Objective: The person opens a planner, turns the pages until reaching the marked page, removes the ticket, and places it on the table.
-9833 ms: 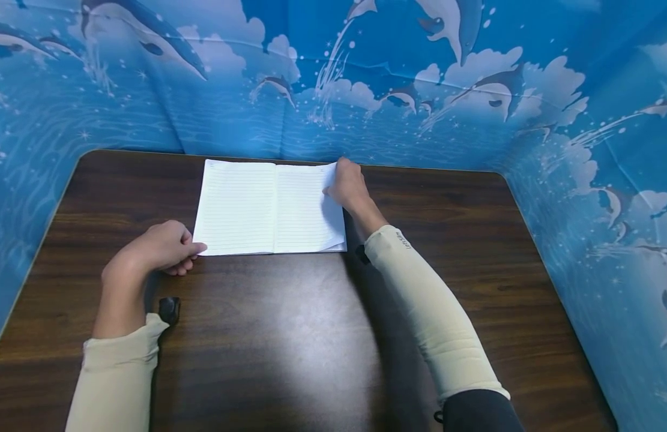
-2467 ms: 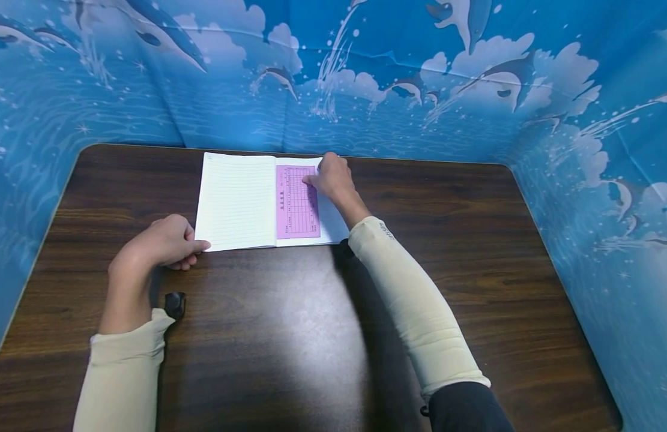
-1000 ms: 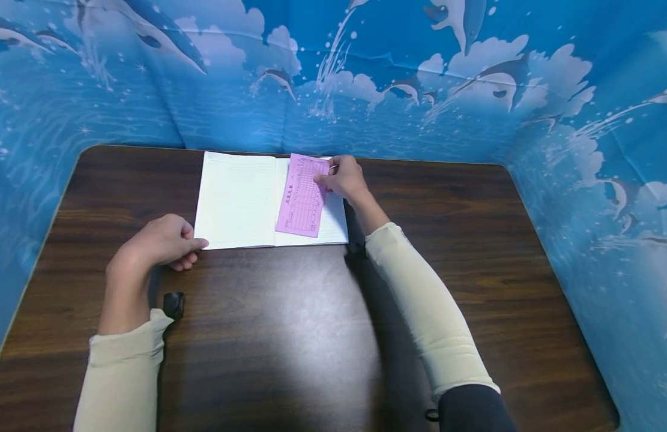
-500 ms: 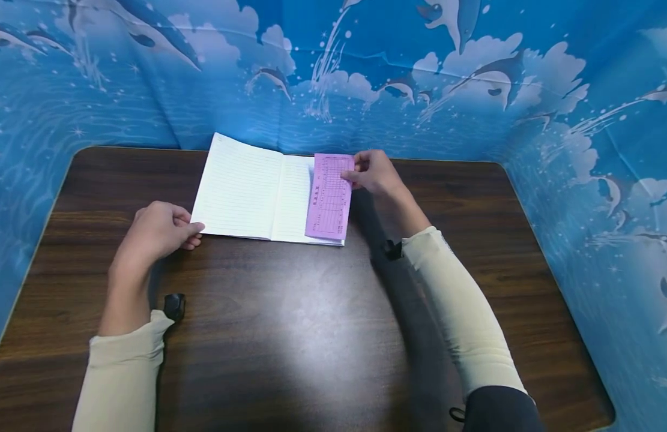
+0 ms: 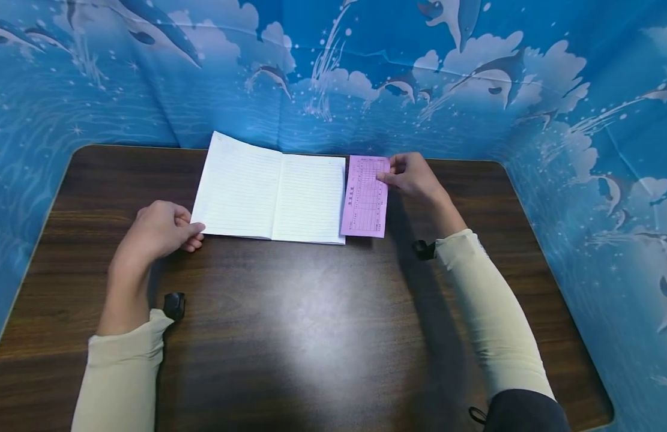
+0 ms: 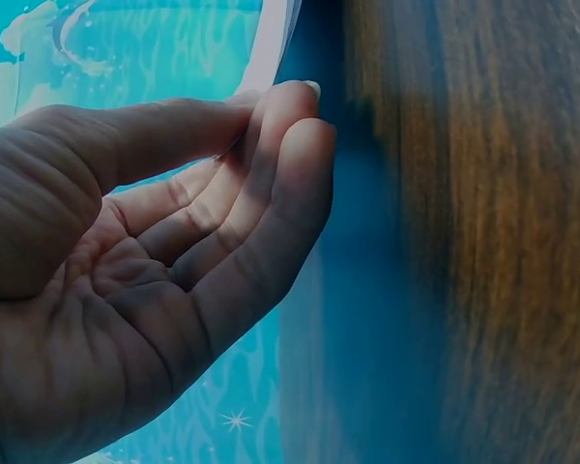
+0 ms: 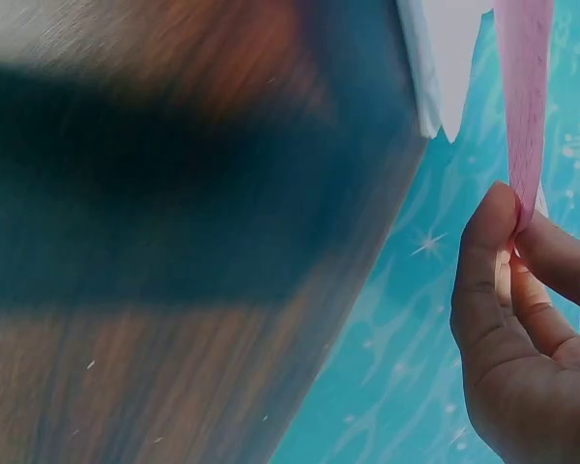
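Note:
An open lined notebook (image 5: 306,198) lies near the table's far edge, its left page side raised at the back. My left hand (image 5: 157,234) pinches the notebook's near left corner between thumb and fingers; the left wrist view shows this hand (image 6: 184,222) with the white page edge at its fingertips. Just right of the notebook, a pink printed paper slip (image 5: 365,197) hangs from my right hand (image 5: 414,174), pinched by its right edge near the top. In the right wrist view the slip (image 7: 527,97) is seen nearly edge-on between thumb and finger.
A dark wood-grain table (image 5: 311,336) carries everything, with a bright glare patch in front of the notebook. Behind it and to the right hangs a blue dolphin-print cloth (image 5: 333,72). A small black device (image 5: 173,306) sits at my left wrist.
The pink slip has come off the notebook's right page and moved right, past its edge, in my right hand. My left hand has lifted the notebook's left side slightly.

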Motion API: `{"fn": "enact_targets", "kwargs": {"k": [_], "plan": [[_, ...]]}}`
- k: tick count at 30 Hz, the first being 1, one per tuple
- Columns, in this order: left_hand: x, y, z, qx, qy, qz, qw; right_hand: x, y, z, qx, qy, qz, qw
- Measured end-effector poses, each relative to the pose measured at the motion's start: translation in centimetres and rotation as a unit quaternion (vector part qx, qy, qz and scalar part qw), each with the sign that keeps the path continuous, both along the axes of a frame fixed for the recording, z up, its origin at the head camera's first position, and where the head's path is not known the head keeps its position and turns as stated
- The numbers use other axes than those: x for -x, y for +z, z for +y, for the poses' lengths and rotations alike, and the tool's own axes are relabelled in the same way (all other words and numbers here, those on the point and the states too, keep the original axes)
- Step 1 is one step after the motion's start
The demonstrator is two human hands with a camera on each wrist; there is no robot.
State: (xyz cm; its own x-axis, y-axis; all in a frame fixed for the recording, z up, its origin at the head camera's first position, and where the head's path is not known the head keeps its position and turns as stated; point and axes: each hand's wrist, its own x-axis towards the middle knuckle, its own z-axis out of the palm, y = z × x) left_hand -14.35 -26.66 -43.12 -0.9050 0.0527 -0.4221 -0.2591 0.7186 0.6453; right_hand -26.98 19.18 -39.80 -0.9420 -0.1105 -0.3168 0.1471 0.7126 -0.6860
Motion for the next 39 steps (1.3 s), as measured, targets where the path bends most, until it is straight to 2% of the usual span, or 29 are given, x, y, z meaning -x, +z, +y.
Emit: {"fn": "enact_targets", "kwargs": {"k": [8, 19, 22, 29, 34, 39], "plan": [[0.0, 0.3, -0.1, -0.005, -0.012, -0.034, 0.9993, -0.5, -0.6, 1.9, -0.019, -0.007, -0.005, 0.9998], [0.2, 0.4, -0.3, -0.002, -0.036, -0.04, 0.9985, -0.7, -2.8, 4.6, -0.034, -0.038, -0.034, 0.9981], [0.1, 0.4, -0.3, -0.001, -0.042, -0.041, 0.9983, -0.7, -3.7, 4.9, -0.035, -0.038, -0.022, 0.9984], [0.0, 0.7, -0.2, 0.002, -0.065, -0.042, 0.997, -0.4, -5.6, 5.1, -0.079, -0.022, 0.033, 0.9961], [-0.1, 0.8, 0.0, 0.002, -0.07, -0.037, 0.9969, -0.4, -6.1, 4.9, -0.101, -0.01, 0.06, 0.993], [-0.2, 0.9, 0.0, 0.006, -0.071, -0.034, 0.9969, -0.3, -6.3, 4.5, -0.1, -0.029, 0.061, 0.9927]]}}
